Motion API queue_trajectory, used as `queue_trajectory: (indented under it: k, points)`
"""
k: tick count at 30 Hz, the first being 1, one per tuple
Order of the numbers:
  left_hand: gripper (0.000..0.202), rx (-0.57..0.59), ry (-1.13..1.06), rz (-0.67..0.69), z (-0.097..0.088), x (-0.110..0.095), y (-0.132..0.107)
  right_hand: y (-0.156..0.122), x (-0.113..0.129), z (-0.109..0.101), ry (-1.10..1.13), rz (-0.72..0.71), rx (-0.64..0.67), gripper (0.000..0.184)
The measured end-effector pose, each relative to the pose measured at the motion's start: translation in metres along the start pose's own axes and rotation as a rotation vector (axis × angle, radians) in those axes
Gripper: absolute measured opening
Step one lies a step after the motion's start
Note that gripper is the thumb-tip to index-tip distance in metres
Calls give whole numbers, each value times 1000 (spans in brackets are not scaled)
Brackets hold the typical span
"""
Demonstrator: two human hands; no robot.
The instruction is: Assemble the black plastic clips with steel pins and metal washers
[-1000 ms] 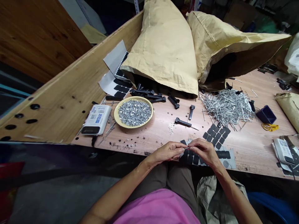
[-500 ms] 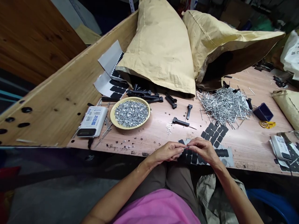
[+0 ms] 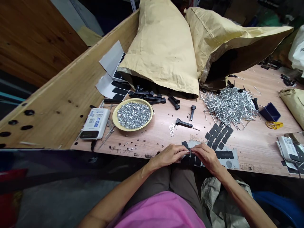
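My left hand [image 3: 171, 155] pinches a thin metal pin [image 3: 188, 151] just above the table's front edge. At the pin's other end the fingertips of my right hand [image 3: 207, 155] are closed; whether they also hold a small part is hidden. Below both hands lies a grey sheet [image 3: 234, 155] with black rounded stickers [image 3: 224, 154]. Beyond them rest a black plastic piece with a pin through it [image 3: 185, 123], a second black piece [image 3: 193, 112] and some loose washers [image 3: 172, 129].
To the left stand a yellow bowl [image 3: 114, 122] of washers and a white power bank [image 3: 95, 123]. Back right is a heap of metal pins [image 3: 231, 106], beside a dark blue box [image 3: 270, 112]. Large paper sacks [image 3: 163, 47] fill the back; a wooden board [image 3: 59, 91] borders the left.
My right fingers have shifted slightly and curl more downward at the pin's end. The left hand keeps its pinch. The view has tilted a little.
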State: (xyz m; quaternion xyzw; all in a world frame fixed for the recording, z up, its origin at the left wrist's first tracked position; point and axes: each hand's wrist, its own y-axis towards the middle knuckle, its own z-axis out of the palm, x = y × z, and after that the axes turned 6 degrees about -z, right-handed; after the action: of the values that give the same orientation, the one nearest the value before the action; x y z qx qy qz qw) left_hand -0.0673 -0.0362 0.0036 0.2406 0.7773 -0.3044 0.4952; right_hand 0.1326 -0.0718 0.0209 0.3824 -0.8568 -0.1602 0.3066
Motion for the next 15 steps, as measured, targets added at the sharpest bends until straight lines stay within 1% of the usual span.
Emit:
queue_trajectory:
  k: [2, 6, 8, 10, 12, 14, 15]
  points:
    - [31, 1, 49, 15, 1, -1, 1, -1, 1, 0, -31, -12, 1, 17]
    - [30, -60, 146, 50, 4, 0, 3, -1, 1, -1, -104, -3, 58, 15]
    - [29, -63, 100, 42, 4, 1, 4, 0, 2, -2, -122, 2, 75, 15]
    - [32, 16, -87, 3, 3, 2, 4, 2, 2, -3, -147, -29, 118, 17]
    - [40, 151, -354, -72, 1, 3, 4, 4, 2, -5, -164, -77, 176, 19]
    - [49, 263, -581, -162, -1, 3, 3, 7, 1, -5, -139, -81, 177, 19]
    - [52, 297, -660, -204, -2, 3, 2, 9, 1, -5, -116, -68, 159, 18]
